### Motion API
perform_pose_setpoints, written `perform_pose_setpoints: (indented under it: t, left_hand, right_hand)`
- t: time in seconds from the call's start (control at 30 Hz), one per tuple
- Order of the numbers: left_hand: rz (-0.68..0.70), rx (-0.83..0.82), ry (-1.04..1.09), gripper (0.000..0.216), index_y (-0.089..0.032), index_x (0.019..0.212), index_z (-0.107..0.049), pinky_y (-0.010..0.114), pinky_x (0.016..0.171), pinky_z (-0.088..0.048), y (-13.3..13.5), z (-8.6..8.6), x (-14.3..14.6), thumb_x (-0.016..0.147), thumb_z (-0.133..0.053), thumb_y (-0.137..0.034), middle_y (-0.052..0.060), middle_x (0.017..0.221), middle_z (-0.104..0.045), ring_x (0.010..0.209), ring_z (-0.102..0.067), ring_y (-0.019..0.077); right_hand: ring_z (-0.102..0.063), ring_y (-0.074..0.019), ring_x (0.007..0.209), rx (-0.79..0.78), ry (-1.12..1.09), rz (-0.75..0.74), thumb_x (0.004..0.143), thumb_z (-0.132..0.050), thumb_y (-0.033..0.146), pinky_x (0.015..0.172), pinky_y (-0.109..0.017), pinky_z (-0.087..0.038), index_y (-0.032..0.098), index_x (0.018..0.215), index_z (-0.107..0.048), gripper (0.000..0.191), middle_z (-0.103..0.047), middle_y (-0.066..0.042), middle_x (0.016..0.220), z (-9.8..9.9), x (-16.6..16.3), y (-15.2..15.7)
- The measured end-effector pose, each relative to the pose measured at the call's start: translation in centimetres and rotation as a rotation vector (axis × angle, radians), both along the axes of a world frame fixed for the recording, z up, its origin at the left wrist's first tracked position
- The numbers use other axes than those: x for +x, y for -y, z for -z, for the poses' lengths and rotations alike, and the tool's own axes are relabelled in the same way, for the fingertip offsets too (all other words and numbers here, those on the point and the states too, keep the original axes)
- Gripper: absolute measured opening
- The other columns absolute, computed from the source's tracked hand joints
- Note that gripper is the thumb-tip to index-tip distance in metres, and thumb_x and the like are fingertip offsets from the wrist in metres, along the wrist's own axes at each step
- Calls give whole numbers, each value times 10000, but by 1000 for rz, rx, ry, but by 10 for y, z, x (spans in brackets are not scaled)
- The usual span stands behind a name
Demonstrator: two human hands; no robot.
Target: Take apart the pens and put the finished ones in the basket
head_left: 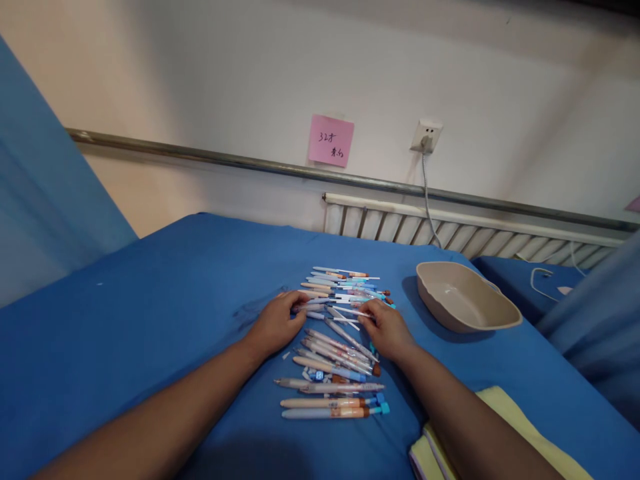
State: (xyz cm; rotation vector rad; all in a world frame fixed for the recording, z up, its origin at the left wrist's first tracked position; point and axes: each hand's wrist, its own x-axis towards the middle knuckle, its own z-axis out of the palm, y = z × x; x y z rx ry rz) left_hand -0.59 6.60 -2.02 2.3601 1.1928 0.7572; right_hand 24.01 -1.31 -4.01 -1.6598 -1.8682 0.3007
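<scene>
Pens [336, 352], several: I am seeing long axes running crosswise between left hand [280, 320], curved narrowly, and right hand [387, 327], touching white stick [350, 311]; grips, cannot tell.

Pens [320, 366] lay on the sheet [150, 287] between my left fingers [297, 325] and my right fingers [369, 309], some beyond them, others nearer to me. Right of my right fingers, a basin [465, 293] stood on the sheet; closer to me lay a cloth [425, 453]. Well beyond my fingers, a radiator [390, 225] ran along the wall [225, 87]
</scene>
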Motion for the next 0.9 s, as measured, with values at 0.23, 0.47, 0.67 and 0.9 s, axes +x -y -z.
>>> perform_pose_setpoints:
  t: [0.23,0.47,0.67,0.9]
  left_hand:
    - [-18,8,-8,265,-184,969,-625,313,816,-447,-1,1,-1,748,-482,-160,32,918,-652,868,-590,195]
    - [97,70,31,310,-200,1076,-609,368,970,-378,4,-5,0,791,-488,-178,51,1114,-631,1068,-526,218]
    - [346,45,-23,241,-243,1056,-637,377,1000,-339,10,-6,11,863,-510,-312,42,1073,-650,1083,-510,217]
    - [294,72,-141,201,-220,870,-650,344,902,-376,8,-3,13,881,-483,-331,38,897,-645,959,-539,212]
  right_hand:
    - [-564,-169,830,12,-30,-69,846,-535,201,744,-277,-411,205,885,-576,57,-622,-27,889,0,-1,1]
    - [-568,-167,841,11,-24,-91,850,-550,216,753,-279,-419,214,904,-611,81,-622,-25,889,-2,-5,2]
    - [-568,-170,866,29,12,-157,868,-547,238,780,-282,-427,232,921,-648,114,-630,-31,897,-2,-20,2]
    - [-572,-168,888,28,29,-161,869,-541,223,797,-276,-420,223,925,-650,123,-636,-35,914,-4,-13,1]
